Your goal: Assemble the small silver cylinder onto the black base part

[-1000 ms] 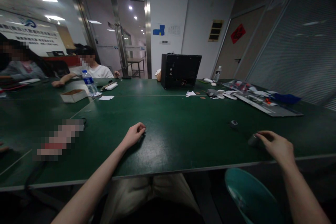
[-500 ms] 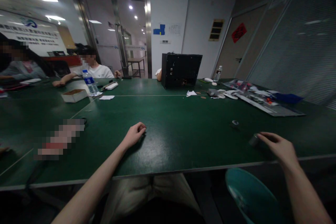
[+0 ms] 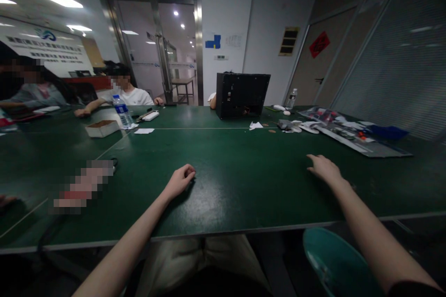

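My left hand (image 3: pixel 181 180) rests on the green table (image 3: pixel 237 185) with its fingers curled in loosely, and I see nothing in it. Farther right, my right hand (image 3: pixel 324 168) reaches over the tabletop, its index finger and thumb stretched to the left and apart. It covers the spot where a small cylinder with a pale top stood; that cylinder is hidden now. Just behind my right wrist peeks a small dark edge (image 3: pixel 351 184), mostly covered by the forearm, perhaps the other grey cylinder.
A black box-shaped device (image 3: pixel 242 95) stands at the far side. To the right lies a board with loose parts (image 3: pixel 362 141). On the left are a water bottle (image 3: pixel 121 110), an open cardboard box (image 3: pixel 102 128) and co-workers. A teal stool (image 3: pixel 336 260) is below the table edge.
My right hand has left the grey cylinder near the right front and moved left and forward, over the other small cylinder. My left hand stays in place.
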`<state>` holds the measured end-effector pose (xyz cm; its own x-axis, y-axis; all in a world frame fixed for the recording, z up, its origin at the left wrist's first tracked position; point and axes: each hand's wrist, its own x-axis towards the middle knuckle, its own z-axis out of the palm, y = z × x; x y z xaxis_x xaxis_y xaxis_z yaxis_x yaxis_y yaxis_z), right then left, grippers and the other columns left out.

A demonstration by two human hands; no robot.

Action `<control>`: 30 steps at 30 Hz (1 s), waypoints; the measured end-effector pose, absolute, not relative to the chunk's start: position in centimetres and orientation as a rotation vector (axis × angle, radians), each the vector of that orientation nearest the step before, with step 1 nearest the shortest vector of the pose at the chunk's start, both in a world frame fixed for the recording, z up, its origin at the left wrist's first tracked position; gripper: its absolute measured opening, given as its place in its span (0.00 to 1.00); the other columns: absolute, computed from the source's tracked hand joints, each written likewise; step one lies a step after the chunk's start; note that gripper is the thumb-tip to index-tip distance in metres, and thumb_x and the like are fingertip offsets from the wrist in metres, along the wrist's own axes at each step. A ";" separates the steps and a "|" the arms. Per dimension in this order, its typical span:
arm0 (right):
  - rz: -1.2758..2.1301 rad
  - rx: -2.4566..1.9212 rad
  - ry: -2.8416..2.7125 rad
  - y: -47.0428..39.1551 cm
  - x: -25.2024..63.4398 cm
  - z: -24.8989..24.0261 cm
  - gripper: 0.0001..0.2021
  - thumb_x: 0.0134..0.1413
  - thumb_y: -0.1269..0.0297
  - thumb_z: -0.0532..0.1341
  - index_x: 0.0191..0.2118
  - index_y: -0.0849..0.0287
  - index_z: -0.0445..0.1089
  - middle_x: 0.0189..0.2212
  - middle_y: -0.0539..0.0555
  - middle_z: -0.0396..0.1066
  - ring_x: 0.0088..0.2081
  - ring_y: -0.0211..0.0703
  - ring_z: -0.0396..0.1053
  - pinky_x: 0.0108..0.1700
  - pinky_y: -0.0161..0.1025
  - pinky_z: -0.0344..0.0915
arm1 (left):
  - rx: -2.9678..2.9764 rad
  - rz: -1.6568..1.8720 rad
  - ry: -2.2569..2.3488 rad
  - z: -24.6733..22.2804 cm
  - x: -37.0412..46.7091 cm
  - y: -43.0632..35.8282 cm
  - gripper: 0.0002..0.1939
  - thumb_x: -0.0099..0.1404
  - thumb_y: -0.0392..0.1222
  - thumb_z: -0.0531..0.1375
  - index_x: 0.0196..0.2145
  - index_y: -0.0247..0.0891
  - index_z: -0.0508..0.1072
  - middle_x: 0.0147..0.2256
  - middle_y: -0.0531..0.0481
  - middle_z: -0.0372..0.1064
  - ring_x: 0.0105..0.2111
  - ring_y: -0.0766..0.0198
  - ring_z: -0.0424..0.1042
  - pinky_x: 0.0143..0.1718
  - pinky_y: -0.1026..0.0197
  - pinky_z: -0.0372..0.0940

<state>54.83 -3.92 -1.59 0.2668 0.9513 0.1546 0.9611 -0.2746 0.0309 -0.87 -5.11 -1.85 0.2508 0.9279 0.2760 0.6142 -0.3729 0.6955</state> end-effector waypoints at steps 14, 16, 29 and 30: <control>0.187 -1.813 -2.182 -4.6 39.7 0.8 0.20 0.55 0.68 0.58 0.54 0.58 0.61 0.43 0.57 0.71 0.44 0.44 0.70 0.45 0.36 0.65 | 2.073 0.931 1.394 -2.0 -0.9 -5.0 0.10 0.60 0.46 0.54 0.31 0.37 0.69 0.23 0.55 0.64 0.25 0.64 0.64 0.29 0.64 0.57; 0.306 -1.550 -2.323 -5.4 34.7 0.8 0.21 0.54 0.67 0.60 0.55 0.54 0.61 0.43 0.53 0.72 0.43 0.40 0.70 0.45 0.34 0.65 | 2.075 0.930 1.387 -2.0 -0.8 -5.0 0.10 0.60 0.46 0.54 0.32 0.37 0.69 0.23 0.55 0.64 0.25 0.64 0.64 0.28 0.64 0.57; 0.602 -0.746 -2.426 -6.6 20.7 -1.3 0.31 0.46 0.66 0.65 0.57 0.58 0.56 0.39 0.53 0.71 0.41 0.42 0.70 0.44 0.35 0.63 | 2.081 0.948 1.378 -1.9 -0.9 -5.1 0.10 0.60 0.46 0.54 0.30 0.37 0.68 0.23 0.56 0.61 0.25 0.64 0.62 0.28 0.65 0.57; 0.643 -0.748 -2.400 -6.6 20.9 -1.5 0.33 0.45 0.65 0.67 0.57 0.57 0.56 0.39 0.52 0.71 0.41 0.42 0.69 0.45 0.36 0.63 | 2.080 0.948 1.378 -1.9 -0.9 -5.2 0.10 0.60 0.46 0.54 0.31 0.37 0.68 0.23 0.56 0.61 0.25 0.64 0.62 0.28 0.65 0.57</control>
<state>20.92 -6.59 -1.51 -0.7001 0.6233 0.3483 0.3656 0.7319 -0.5750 -0.91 -5.16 -1.88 0.2573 0.9222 0.2886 0.5990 -0.3866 0.7012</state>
